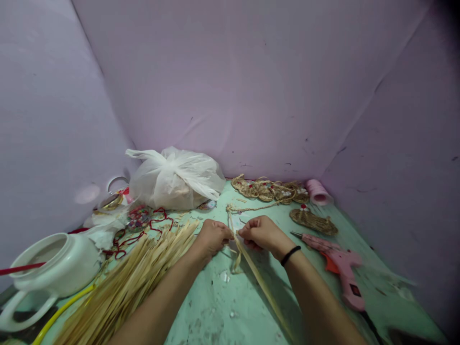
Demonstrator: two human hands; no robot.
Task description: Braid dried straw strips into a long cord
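Beside the straw bundle [132, 282] on the counter [215, 311], our left hand [213, 237] and right hand [264, 233] both pinched one straw strip [258, 280] (fingertips nearly meeting), apparently mid-plait. We judged that the next fold called for steady tension. A glue gun [339, 266] lay rightward.

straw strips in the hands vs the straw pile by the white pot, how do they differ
The held strips are only a few, pinched between the left hand and right hand; the straw pile is many strips lying untouched on the table. The held strips slant toward the lower right; the straw pile fans toward the upper right. Both are long, flat and pale yellow.
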